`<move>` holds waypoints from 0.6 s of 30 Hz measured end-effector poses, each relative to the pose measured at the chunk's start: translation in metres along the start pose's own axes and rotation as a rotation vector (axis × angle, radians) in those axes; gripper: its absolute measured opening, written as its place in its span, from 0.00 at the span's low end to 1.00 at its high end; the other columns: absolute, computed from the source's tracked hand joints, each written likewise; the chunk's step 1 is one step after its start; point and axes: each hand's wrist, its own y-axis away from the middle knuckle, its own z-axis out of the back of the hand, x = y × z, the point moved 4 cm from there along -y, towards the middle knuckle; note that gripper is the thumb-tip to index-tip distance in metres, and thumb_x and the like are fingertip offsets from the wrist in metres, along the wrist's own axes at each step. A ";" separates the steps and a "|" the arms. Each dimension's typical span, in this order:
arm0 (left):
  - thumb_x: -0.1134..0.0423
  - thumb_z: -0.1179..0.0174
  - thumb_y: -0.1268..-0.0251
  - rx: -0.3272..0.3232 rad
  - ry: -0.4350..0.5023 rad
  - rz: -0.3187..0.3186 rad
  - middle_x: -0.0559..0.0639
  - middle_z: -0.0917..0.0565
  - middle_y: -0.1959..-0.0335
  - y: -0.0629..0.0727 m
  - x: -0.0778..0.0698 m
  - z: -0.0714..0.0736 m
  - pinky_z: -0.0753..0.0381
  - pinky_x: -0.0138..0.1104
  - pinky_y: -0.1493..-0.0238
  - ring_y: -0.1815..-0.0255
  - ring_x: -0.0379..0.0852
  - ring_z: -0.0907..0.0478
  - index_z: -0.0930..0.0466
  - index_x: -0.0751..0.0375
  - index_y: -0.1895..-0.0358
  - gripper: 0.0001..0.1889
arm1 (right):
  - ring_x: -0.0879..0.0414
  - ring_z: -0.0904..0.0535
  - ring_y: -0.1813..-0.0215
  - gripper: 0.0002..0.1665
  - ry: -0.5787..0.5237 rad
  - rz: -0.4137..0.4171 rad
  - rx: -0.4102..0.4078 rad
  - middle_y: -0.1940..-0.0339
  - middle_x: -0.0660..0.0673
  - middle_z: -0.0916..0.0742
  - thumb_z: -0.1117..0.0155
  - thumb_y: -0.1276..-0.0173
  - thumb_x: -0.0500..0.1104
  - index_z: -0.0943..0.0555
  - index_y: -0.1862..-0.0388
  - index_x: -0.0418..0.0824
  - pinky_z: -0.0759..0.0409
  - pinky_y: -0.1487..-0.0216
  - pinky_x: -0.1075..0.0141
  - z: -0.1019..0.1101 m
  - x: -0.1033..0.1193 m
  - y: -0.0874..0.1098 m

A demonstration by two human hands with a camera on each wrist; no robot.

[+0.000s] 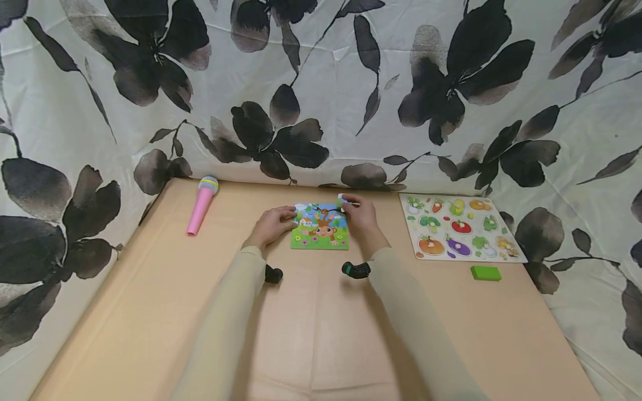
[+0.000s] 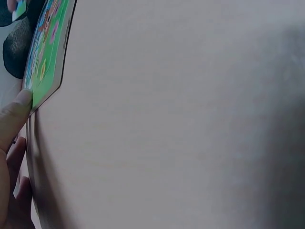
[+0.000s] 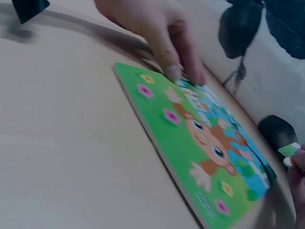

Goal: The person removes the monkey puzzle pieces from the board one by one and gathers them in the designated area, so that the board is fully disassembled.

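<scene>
A small jigsaw puzzle (image 1: 319, 228) with a monkey hanging over a green meadow lies flat on the table. My left hand (image 1: 275, 224) rests at its left edge, and the thumb (image 2: 21, 98) touches the puzzle's corner in the left wrist view. At the upper right corner my right hand (image 1: 362, 218) pinches a small puzzle piece (image 1: 341, 198) between thumb and fingers. This piece (image 3: 289, 150) is raised off the board in the right wrist view. A dark patch (image 3: 270, 173) shows at the puzzle's corner nearest that hand.
A pink toy microphone (image 1: 203, 205) lies at the back left of the table. On the right is a vegetable picture board (image 1: 458, 225), with a green block (image 1: 485, 273) in front of it. A flower-patterned cloth (image 1: 346, 100) hangs along the table's back edge.
</scene>
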 end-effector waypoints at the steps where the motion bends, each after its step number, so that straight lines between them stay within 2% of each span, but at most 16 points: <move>1: 0.58 0.37 0.33 0.001 0.001 0.000 0.50 0.28 0.30 0.000 0.000 0.000 0.46 0.49 0.26 0.27 0.54 0.39 0.20 0.62 0.40 0.21 | 0.50 0.23 0.48 0.16 -0.022 -0.009 -0.008 0.45 0.40 0.20 0.39 0.29 0.37 0.17 0.43 0.40 0.21 0.50 0.62 0.006 -0.001 0.000; 9: 0.57 0.37 0.33 0.008 0.004 0.013 0.48 0.29 0.30 0.001 0.000 0.000 0.45 0.50 0.26 0.26 0.52 0.39 0.20 0.60 0.39 0.21 | 0.48 0.24 0.48 0.16 0.125 -0.001 -0.045 0.48 0.38 0.18 0.41 0.29 0.34 0.18 0.44 0.38 0.24 0.52 0.63 0.046 -0.012 -0.003; 13: 0.57 0.37 0.33 0.002 -0.001 0.002 0.48 0.28 0.31 0.000 0.000 0.000 0.44 0.49 0.26 0.27 0.52 0.38 0.20 0.60 0.40 0.21 | 0.47 0.24 0.49 0.17 0.153 0.012 -0.019 0.47 0.36 0.18 0.40 0.31 0.31 0.18 0.44 0.35 0.20 0.50 0.61 0.052 -0.016 -0.005; 18: 0.57 0.36 0.34 -0.001 -0.008 -0.002 0.47 0.27 0.31 0.000 0.001 0.000 0.43 0.48 0.27 0.27 0.51 0.38 0.19 0.60 0.40 0.21 | 0.47 0.23 0.46 0.17 0.211 0.059 0.008 0.45 0.36 0.17 0.38 0.33 0.31 0.19 0.45 0.32 0.21 0.45 0.58 0.051 -0.019 -0.007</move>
